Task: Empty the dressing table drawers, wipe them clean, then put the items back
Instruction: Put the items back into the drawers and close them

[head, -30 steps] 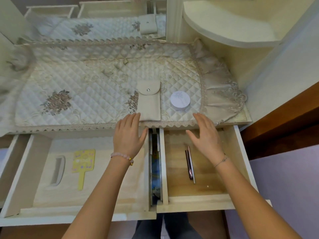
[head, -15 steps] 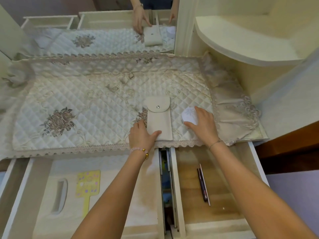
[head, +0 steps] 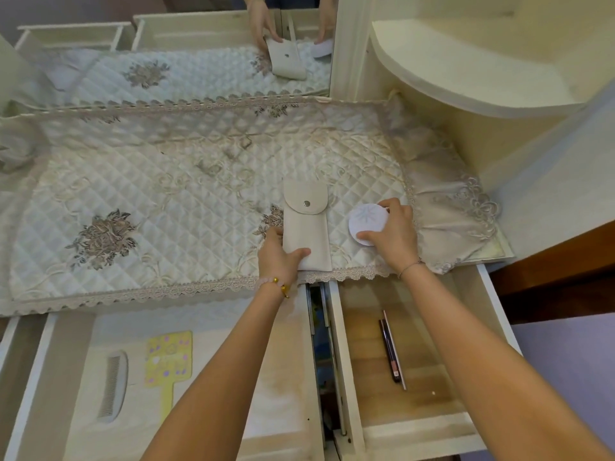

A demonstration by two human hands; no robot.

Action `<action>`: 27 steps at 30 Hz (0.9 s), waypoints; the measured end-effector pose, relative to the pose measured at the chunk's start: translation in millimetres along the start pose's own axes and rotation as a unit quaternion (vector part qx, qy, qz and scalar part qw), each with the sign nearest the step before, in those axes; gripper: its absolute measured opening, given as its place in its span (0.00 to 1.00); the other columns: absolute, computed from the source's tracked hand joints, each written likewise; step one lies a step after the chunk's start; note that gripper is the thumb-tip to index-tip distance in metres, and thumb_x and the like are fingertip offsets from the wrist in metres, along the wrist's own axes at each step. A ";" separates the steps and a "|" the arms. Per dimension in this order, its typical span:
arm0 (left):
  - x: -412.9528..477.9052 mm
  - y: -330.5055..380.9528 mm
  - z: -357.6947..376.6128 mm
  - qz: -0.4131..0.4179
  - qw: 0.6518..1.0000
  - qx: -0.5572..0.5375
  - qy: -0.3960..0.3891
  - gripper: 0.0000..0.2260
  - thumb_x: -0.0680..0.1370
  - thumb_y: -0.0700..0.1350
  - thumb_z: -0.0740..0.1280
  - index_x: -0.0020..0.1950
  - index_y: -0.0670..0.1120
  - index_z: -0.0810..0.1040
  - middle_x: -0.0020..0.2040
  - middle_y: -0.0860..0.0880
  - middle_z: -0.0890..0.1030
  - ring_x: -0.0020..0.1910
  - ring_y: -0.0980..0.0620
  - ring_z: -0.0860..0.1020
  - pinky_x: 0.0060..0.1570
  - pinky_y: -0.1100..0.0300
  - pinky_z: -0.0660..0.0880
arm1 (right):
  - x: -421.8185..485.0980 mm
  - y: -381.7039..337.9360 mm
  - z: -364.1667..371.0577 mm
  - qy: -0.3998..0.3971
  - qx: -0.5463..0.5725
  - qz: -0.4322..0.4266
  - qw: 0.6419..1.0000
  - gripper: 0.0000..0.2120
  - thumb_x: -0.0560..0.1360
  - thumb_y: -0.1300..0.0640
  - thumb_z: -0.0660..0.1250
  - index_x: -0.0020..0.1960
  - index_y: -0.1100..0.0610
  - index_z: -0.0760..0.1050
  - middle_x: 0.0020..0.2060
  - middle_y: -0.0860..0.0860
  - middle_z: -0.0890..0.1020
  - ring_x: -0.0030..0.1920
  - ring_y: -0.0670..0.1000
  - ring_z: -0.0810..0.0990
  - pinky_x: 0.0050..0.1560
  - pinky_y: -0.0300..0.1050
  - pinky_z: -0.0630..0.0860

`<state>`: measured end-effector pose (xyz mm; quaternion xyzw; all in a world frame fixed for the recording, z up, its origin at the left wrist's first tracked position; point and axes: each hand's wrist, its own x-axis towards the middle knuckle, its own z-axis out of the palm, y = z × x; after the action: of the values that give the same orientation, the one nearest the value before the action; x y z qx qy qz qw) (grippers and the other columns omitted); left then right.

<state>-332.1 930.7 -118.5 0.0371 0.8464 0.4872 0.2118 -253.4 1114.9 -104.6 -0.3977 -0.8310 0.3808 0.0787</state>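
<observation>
Found fingers [head: 301, 252] of left hand [head: 278, 257] pinching the 6 o'clock end of the pouch [head: 307, 227], long axis 12-to-6 with flap toward 12, right hand [head: 394, 234] clamped round the compact [head: 364, 219] at the pouch's 3 o'clock, both items on the quilted surface [head: 166, 194], open drawers [head: 432, 377] at 6.

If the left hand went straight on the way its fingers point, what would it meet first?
The left hand grips the beige pouch, which lies along that line; past it, seemingly only quilted cover up to the mirror.
</observation>
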 end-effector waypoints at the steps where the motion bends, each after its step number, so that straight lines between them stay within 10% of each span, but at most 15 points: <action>1: -0.6 -1.9 -0.6 -0.008 1.000 -0.018 -0.002 0.23 0.69 0.42 0.74 0.61 0.43 0.69 0.53 0.47 0.76 0.50 0.48 0.76 0.49 0.50 0.77 | -2.3 0.6 -1.4 0.004 0.012 0.002 1.000 0.27 0.65 0.59 0.76 0.60 0.54 0.68 0.59 0.55 0.69 0.52 0.55 0.74 0.47 0.44 0.70; 12: -65.8 -12.7 8.7 -0.060 0.983 -0.173 -0.030 0.19 0.69 0.38 0.74 0.56 0.47 0.72 0.53 0.42 0.80 0.52 0.46 0.79 0.53 0.44 0.77 | -67.1 66.1 -68.5 0.040 0.232 0.081 0.969 0.19 0.71 0.64 0.70 0.60 0.54 0.73 0.50 0.51 0.78 0.50 0.49 0.76 0.41 0.34 0.73; 27: -203.9 -38.0 121.1 -0.105 0.983 -0.138 -0.058 0.19 0.70 0.39 0.74 0.57 0.48 0.71 0.53 0.48 0.80 0.51 0.52 0.79 0.46 0.58 0.79 | -125.3 213.1 -94.4 -0.077 0.182 0.179 0.964 0.18 0.73 0.65 0.67 0.63 0.58 0.72 0.53 0.55 0.78 0.57 0.55 0.75 0.51 0.45 0.72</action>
<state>-93.9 953.8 -137.5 -0.0534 0.7563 0.5718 0.3133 -0.3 1162.3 -165.4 -0.4883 -0.6665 0.5631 0.0159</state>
